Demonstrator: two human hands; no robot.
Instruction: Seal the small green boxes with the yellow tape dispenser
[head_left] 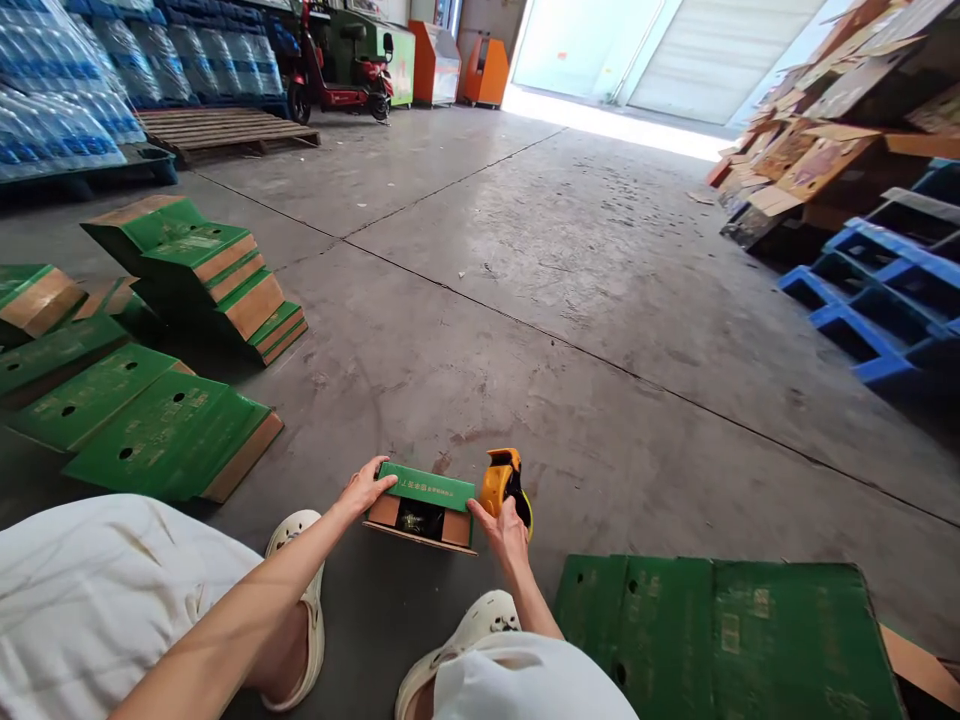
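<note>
Between my feet on the concrete floor is a small green cardboard box (pixel 429 487), one long green flap folded over. Its middle gap shows dark, shiny contents that I cannot make out. My left hand (pixel 366 488) grips the left end, thumb on top of the flap. At the opposite end, my right hand (pixel 507 533) has its fingers wrapped round an orange tape dispenser (pixel 501 478) with a yellowish roll. The thumb of that hand touches the box's right edge.
Flattened green cartons (pixel 161 425) lie at left beside a leaning carton stack (pixel 217 265). More green cartons (pixel 712 630) lie at lower right. Farther off are blue pallets (pixel 892 285), piled cardboard (pixel 825 165), a wooden pallet (pixel 225 128), wrapped bottles (pixel 60 90) and a red scooter (pixel 341 75).
</note>
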